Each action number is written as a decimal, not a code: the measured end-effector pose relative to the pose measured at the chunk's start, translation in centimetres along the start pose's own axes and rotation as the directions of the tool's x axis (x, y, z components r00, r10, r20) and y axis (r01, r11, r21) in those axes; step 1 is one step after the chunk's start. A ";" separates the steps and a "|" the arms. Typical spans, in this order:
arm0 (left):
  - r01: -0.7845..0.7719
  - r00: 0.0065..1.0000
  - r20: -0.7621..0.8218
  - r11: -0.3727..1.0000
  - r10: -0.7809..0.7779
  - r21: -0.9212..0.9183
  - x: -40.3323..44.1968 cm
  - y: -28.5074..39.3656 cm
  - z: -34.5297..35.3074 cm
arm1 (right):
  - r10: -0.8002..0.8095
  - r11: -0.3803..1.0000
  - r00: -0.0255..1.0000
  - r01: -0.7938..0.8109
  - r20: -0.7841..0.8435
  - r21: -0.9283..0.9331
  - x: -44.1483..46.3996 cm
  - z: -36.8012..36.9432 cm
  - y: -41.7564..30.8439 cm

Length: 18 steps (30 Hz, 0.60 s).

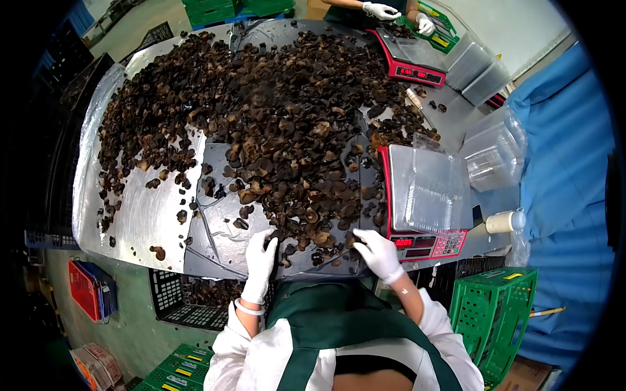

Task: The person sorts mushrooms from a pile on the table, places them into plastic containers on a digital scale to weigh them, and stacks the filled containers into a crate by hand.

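Note:
A broad heap of dark brown wood ear mushrooms (pixel 287 130) covers much of the table. At its near edge my left hand (pixel 261 257), in a white glove, has its thumb and fingers apart beside a few loose pieces. My right hand (pixel 379 254), also gloved, reaches in from the other side with fingers spread, its fingertips at the mushrooms. I see nothing held in either hand. Right of my right hand stands a red scale (pixel 427 242) with a lit display. A clear plastic tray (pixel 430 195) lies on its pan.
Stacked clear trays (pixel 492 153) and a white bottle (pixel 505 222) stand at the right. Across the table, a co-worker's gloved hands (pixel 383 10) are near a second red scale (pixel 417 73). Black crate (pixel 171 301) and green crates (pixel 495 319) sit below the table edge.

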<state>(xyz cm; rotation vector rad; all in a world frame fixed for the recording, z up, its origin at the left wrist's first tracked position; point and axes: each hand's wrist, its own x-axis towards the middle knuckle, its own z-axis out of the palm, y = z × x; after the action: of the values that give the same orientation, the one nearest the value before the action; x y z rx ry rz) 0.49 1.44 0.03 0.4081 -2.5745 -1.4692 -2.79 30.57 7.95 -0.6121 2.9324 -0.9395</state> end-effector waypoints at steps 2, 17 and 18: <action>-0.032 0.999 -0.010 0.999 0.032 -0.031 0.1 -0.8 -1.1 | 0.010 0.996 1.000 -0.008 0.018 -0.088 0.8 2.8 0.2; -0.440 0.885 0.229 0.889 0.405 0.124 1.1 -0.8 -1.2 | -0.180 0.925 0.955 0.246 0.234 -0.289 5.0 8.8 -2.8; -0.447 0.874 0.257 0.889 0.411 0.099 0.6 -1.3 -1.8 | -0.251 0.933 0.958 0.278 0.139 -0.229 4.2 8.1 -2.5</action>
<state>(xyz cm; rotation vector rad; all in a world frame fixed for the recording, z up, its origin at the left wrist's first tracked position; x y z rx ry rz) 0.58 -0.86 -0.13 -0.3318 -2.7207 -1.2168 -4.83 22.63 3.13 -1.0559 2.9394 -0.5312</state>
